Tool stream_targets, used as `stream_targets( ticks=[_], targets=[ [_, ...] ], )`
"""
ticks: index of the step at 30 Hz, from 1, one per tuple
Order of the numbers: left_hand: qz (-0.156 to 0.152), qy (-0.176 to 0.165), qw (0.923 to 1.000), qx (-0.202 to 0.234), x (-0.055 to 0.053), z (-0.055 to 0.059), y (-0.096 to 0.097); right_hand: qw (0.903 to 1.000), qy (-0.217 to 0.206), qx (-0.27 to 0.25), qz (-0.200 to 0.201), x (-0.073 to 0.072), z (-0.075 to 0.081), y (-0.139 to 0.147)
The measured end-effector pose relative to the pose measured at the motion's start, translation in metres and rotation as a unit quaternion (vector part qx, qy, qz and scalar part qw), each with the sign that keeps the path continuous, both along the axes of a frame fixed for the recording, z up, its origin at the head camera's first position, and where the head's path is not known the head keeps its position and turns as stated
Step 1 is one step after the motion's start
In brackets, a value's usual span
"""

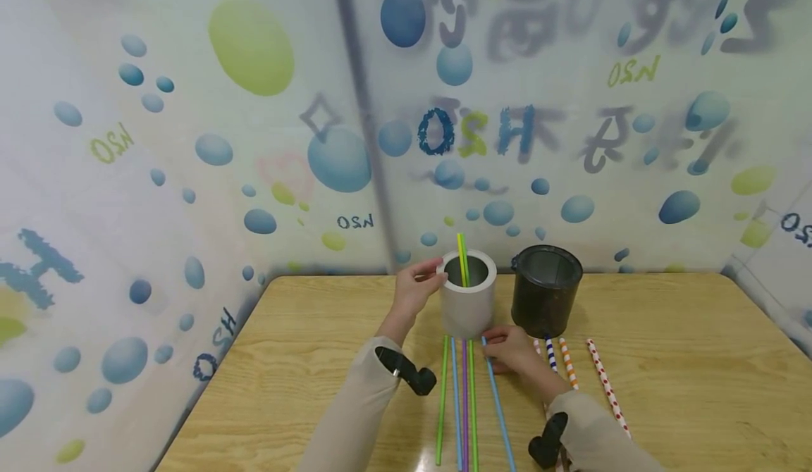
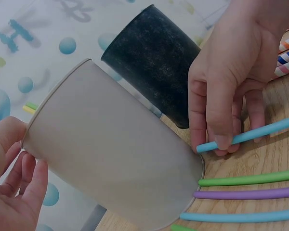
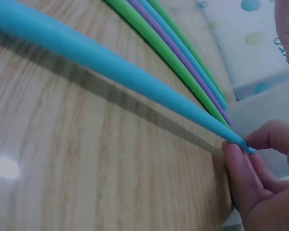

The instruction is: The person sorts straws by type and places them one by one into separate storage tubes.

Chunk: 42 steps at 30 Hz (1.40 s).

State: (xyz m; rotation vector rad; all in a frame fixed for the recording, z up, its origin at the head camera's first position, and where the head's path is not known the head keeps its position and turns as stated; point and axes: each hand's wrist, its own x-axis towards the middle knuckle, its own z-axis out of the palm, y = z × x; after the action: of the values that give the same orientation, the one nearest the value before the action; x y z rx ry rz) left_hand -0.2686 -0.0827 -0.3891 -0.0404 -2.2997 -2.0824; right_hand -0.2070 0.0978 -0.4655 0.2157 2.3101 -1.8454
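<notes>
While left grip touches cup, right pinches straw.

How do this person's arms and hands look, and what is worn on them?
The left hand and right hand wear no gloves. The left sleeve and right sleeve are plain light beige. Black, rounded attachments show at the left cuff and right cuff. No cables are visible.

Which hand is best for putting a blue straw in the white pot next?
Probably the right hand: it pinches one end of a blue straw, near the white pot. The left hand touches the pot near its rim and holds no straw, so it seems better placed for steadying.
</notes>
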Motion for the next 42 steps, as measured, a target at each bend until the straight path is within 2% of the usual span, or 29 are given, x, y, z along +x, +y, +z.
stream_targets(
  ticks=[5,11,13,20,27,34,40,42],
  targets=[
    [0.001,-0.005,1.0000,0.000,0.000,-0.001,0.001,0.9999,0.004,-0.014,0.003,0.002,0.008,0.006],
    [-0.010,-0.016,0.9998,0.009,-0.001,0.000,-0.001,0.9981,0.040,-0.044,0.017,0.001,0.026,0.012],
    [-0.017,-0.021,0.9996,0.011,0.001,0.004,-0.002,0.9969,0.056,-0.047,0.026,0.001,0.034,0.014],
    [-0.019,-0.014,0.9997,-0.009,0.018,0.024,0.001,0.9928,0.092,-0.063,0.045,-0.001,0.062,0.021],
    [-0.019,-0.015,0.9997,-0.009,0.022,0.028,0.001,0.9866,0.149,-0.053,0.040,-0.012,0.087,0.031],
    [-0.021,-0.009,0.9996,-0.015,0.020,0.025,0.000,0.9806,0.190,-0.021,0.044,-0.028,0.113,0.032],
    [-0.014,-0.003,0.9998,-0.014,0.002,0.002,-0.003,0.9741,0.221,0.013,0.047,-0.043,0.136,0.028],
    [-0.010,0.001,0.9998,-0.015,0.000,-0.001,-0.002,0.9696,0.239,0.022,0.047,-0.048,0.144,0.028]
  ],
)
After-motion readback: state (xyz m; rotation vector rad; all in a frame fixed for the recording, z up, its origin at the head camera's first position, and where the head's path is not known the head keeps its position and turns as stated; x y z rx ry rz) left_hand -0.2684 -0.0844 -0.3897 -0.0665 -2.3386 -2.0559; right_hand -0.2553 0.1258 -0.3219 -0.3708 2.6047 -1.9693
